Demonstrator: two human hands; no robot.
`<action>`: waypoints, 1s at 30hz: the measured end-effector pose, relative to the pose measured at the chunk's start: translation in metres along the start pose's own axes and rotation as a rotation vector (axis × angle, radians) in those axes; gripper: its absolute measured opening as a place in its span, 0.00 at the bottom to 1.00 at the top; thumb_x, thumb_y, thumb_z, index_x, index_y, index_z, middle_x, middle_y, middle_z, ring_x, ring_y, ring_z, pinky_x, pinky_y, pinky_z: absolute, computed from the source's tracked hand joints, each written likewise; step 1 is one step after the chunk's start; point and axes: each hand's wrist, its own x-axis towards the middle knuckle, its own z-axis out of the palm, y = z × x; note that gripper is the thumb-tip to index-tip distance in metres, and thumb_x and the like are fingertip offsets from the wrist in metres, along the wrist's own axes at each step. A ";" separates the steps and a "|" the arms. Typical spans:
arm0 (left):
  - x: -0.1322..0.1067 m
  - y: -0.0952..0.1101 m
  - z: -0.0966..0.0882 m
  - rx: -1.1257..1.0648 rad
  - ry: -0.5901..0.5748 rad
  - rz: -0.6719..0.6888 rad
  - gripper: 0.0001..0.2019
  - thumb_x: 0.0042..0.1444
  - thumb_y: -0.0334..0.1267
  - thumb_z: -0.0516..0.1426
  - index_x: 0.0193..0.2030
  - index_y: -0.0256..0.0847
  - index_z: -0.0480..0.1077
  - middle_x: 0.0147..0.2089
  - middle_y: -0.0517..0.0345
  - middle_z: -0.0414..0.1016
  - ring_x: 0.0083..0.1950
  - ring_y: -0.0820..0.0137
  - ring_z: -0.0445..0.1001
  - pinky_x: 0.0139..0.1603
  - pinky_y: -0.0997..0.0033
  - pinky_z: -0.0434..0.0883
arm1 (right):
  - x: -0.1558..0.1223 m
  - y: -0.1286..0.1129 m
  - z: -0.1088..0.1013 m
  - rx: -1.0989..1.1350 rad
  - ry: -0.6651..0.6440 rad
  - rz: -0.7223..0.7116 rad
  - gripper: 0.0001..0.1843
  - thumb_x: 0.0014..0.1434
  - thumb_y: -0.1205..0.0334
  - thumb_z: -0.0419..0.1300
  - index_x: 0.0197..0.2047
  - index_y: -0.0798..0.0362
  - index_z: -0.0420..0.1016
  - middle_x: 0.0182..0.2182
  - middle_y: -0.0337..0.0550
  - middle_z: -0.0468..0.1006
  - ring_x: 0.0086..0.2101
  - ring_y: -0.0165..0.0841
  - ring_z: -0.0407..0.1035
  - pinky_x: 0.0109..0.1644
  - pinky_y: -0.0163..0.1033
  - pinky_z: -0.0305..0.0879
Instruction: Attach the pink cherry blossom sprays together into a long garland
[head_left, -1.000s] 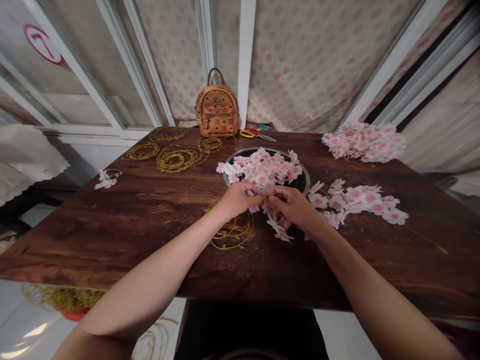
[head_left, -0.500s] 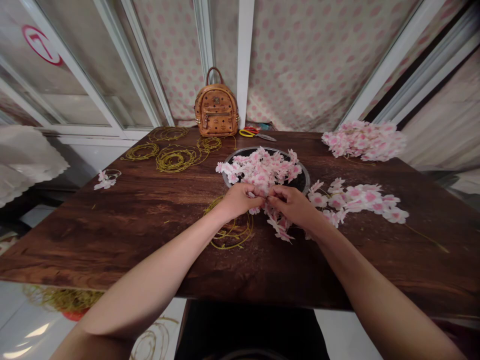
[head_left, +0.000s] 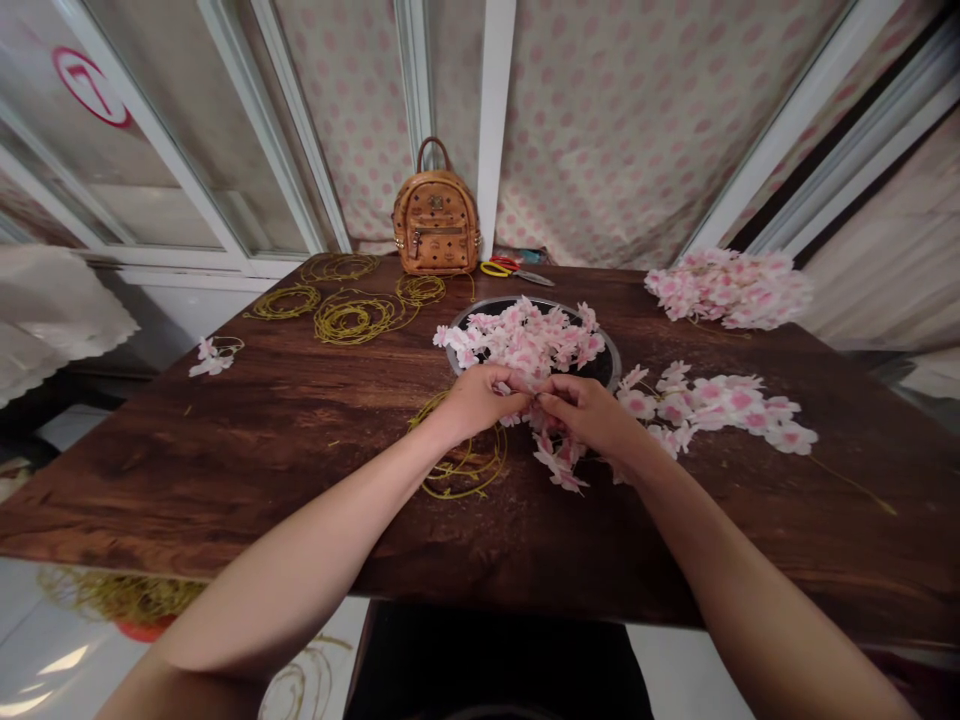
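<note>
Head view: the left hand (head_left: pixel 487 400) and right hand (head_left: pixel 583 408) nearly meet at the round tray's (head_left: pixel 616 352) near rim, fingers pinched together on a pink blossom sprig (head_left: pixel 559 466). Largely bare counter (head_left: pixel 247 470) extends leftward and to the near edge. Both hands keep their earlier place.

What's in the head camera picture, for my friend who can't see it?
A person's left hand and right hand pinch close together at pink-and-white flowers on the near side of a round tray on a wooden table. Green-yellow coils lie to the left and more flowers to the right, with a brown backpack and scissors behind.
</note>
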 end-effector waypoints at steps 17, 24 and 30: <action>0.002 0.001 -0.001 -0.008 -0.007 -0.031 0.03 0.48 0.32 0.61 0.29 0.36 0.76 0.31 0.55 0.77 0.30 0.72 0.71 0.34 0.70 0.68 | -0.001 0.001 -0.001 -0.113 -0.004 -0.110 0.06 0.57 0.64 0.52 0.31 0.51 0.70 0.24 0.37 0.72 0.26 0.31 0.67 0.31 0.37 0.62; -0.001 0.010 -0.009 0.197 0.069 0.046 0.16 0.58 0.42 0.55 0.23 0.38 0.72 0.22 0.62 0.67 0.25 0.74 0.63 0.28 0.72 0.58 | 0.002 0.000 -0.007 -0.113 0.112 -0.075 0.09 0.56 0.63 0.52 0.35 0.53 0.73 0.25 0.39 0.75 0.27 0.32 0.68 0.34 0.38 0.63; -0.001 0.018 -0.022 0.351 0.341 0.122 0.15 0.61 0.41 0.53 0.26 0.39 0.72 0.25 0.60 0.70 0.27 0.72 0.64 0.30 0.70 0.58 | 0.002 0.002 -0.011 -0.121 0.127 -0.029 0.10 0.56 0.64 0.53 0.37 0.53 0.74 0.29 0.42 0.77 0.29 0.33 0.69 0.35 0.39 0.64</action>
